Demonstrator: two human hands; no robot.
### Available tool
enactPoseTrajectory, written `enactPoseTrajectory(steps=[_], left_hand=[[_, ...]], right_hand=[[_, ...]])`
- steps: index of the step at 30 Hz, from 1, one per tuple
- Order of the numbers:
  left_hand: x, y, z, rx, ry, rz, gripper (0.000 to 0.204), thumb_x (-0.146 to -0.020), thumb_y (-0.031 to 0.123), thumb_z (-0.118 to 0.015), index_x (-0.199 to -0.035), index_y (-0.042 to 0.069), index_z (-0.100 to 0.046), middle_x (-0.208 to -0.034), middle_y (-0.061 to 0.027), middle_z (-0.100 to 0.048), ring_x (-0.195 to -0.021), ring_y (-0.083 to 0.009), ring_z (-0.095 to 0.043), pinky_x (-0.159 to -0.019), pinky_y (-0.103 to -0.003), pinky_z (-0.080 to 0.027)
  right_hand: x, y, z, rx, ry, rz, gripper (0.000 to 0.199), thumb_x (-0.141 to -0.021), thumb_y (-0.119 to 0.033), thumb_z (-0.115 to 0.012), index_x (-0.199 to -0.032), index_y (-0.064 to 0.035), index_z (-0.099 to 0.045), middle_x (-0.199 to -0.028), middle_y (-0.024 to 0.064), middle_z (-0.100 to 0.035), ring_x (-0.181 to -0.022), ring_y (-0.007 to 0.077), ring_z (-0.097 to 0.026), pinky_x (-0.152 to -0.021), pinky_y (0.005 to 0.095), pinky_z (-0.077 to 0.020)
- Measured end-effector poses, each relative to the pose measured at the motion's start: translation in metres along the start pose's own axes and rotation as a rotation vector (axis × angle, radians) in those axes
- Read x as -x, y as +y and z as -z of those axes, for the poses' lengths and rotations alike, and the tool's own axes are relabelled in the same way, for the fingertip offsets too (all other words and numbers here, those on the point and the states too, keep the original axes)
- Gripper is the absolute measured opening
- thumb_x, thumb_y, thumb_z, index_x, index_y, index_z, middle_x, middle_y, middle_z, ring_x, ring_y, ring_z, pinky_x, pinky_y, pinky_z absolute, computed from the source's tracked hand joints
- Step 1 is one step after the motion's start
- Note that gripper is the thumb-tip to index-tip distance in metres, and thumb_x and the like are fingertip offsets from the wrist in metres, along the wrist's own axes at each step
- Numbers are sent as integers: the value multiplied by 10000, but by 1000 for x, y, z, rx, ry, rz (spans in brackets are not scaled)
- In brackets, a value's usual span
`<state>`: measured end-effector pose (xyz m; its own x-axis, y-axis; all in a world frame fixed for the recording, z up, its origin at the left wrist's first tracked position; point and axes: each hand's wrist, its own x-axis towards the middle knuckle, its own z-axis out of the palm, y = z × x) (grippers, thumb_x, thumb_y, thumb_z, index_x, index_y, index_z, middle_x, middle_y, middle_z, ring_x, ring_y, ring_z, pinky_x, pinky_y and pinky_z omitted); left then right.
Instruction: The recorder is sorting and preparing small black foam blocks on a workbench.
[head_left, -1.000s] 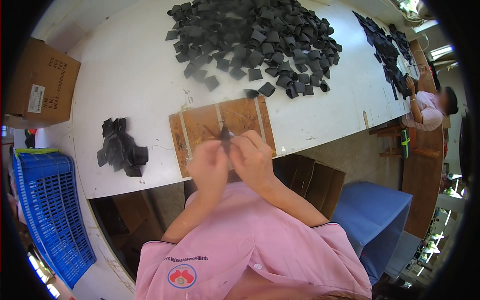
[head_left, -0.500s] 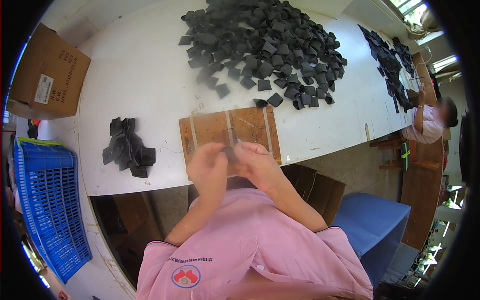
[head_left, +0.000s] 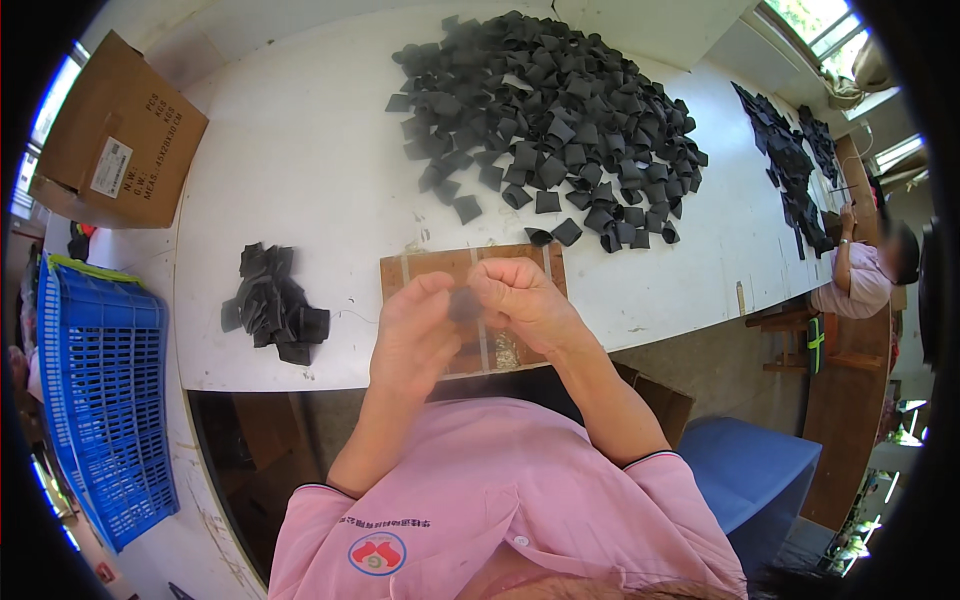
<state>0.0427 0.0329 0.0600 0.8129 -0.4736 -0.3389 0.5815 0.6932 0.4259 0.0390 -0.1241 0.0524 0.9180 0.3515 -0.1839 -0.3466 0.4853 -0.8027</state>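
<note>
White and wide, the surface (head_left: pixel 300 170) carries all my work, and I hold the small black piece (head_left: pixel 464 305) just above the brown wooden board (head_left: pixel 430 268) at its near edge. The piece is pinched between both hands: my left hand (head_left: pixel 415 335) closes on its left side and my right hand (head_left: pixel 520 300) on its right side, with the fingers (head_left: pixel 497 272) curled tight over it. Only a little dark part shows between them, so I cannot tell if it is folded or flat.

To do this step well, I think I should keep the piece over the board, low and near my body, so that it falls on the wood if it slips. The grip should be firm at the edges but not crushing, because the material looks soft and thin. It is better to move only the fingertips and keep the wrists quiet.

To my left lies a small stack of black pieces (head_left: pixel 272 305), well apart from the board. Beyond the board is the big heap of black pieces (head_left: pixel 550 130). A cardboard box (head_left: pixel 120 135) stands at the far left corner, and a blue plastic crate (head_left: pixel 100 390) is beside the surface, lower down.
</note>
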Motion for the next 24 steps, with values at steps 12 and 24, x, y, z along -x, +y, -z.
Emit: enactPoseTrajectory(steps=[12,24], left_hand=[[-6,5,-11,-1074,-103,-827,333,-742,47,-625,-1048,-22,-513,-964,-90,-530,-886,-138,-488,-772,-247,-400],[0,-1,-11,-200,-90,-539,90,-806,62,-554,-857,-12,-558,-847,-127,-573,-812,-214,-524,-802,-335,-408]], right_hand=[[16,-11,-6,811,375,677,239,-741,-135,-633,-924,-8,-546,-817,69,-515,-627,132,-497,-541,232,-408],[19,-16,-35,1219,373,890,217,-624,-45,-686,-800,-17,-561,-740,68,-509,-658,210,-523,-512,291,-434]])
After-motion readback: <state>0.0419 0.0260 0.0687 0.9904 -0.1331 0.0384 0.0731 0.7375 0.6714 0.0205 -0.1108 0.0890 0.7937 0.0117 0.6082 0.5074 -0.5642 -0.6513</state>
